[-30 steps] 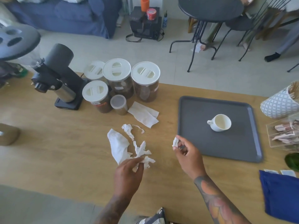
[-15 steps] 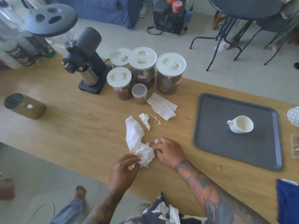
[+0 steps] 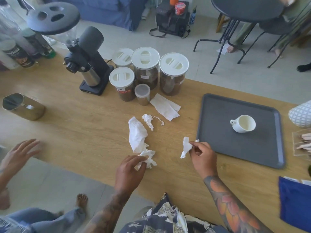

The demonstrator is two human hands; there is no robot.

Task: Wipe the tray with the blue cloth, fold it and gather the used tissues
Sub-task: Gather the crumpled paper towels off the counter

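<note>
My left hand (image 3: 130, 170) pinches a crumpled white tissue (image 3: 149, 158) on the wooden table; a larger white tissue (image 3: 137, 134) joins it from above. A little left of the grey tray (image 3: 218, 132), my right hand (image 3: 202, 156) holds up a small crumpled tissue piece (image 3: 186, 147). Farther back lie a small twisted tissue (image 3: 149, 121) and a flat folded tissue (image 3: 165, 106). On the tray lies a white cup (image 3: 243, 123), tipped on its side. The folded blue cloth (image 3: 295, 202) rests at the table's near right edge.
Several white-lidded jars (image 3: 173, 73) and a black coffee grinder (image 3: 84, 56) stand at the back. A metal pitcher (image 3: 21, 106) sits at the left. Another person's hand (image 3: 18, 153) reaches in at the left edge. A patterned white cup (image 3: 302, 115) and a clear box (image 3: 303, 143) stand right.
My right hand has pulled away to the right from the tissue pile, lifting a small tissue piece. My left hand stays on the crumpled tissue. Another person's hand has appeared at the left.
</note>
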